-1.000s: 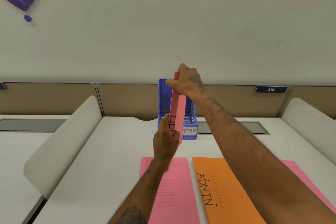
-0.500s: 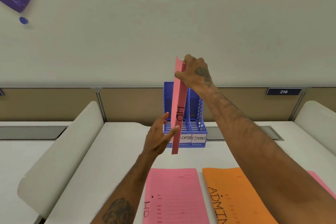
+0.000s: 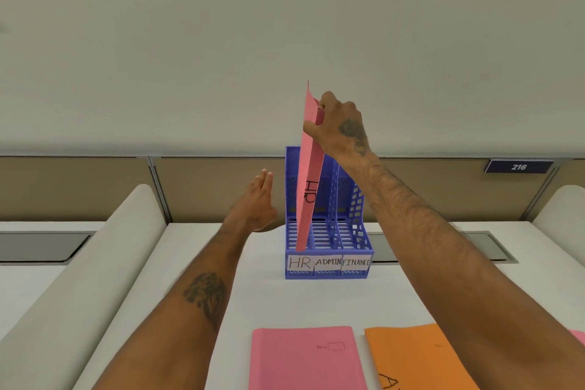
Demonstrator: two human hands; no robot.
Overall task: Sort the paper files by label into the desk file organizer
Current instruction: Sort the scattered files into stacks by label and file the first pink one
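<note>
The raised pink file (image 3: 308, 168) carries black "HR" lettering. The organizer (image 3: 348, 241) is blue, its walls a lattice of slots and holes, and its white labels (image 3: 327, 262) are hand-lettered in black. On the white desk (image 3: 316, 301) lie a second pink folder (image 3: 304, 358) and an orange folder (image 3: 418, 358). The partition (image 3: 95, 187) is tan, and the number plate (image 3: 518, 166) is navy with white digits.

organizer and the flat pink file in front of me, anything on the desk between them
Nothing: in the head view, only bare white desk lies between the blue organizer and the flat pink file.
</note>
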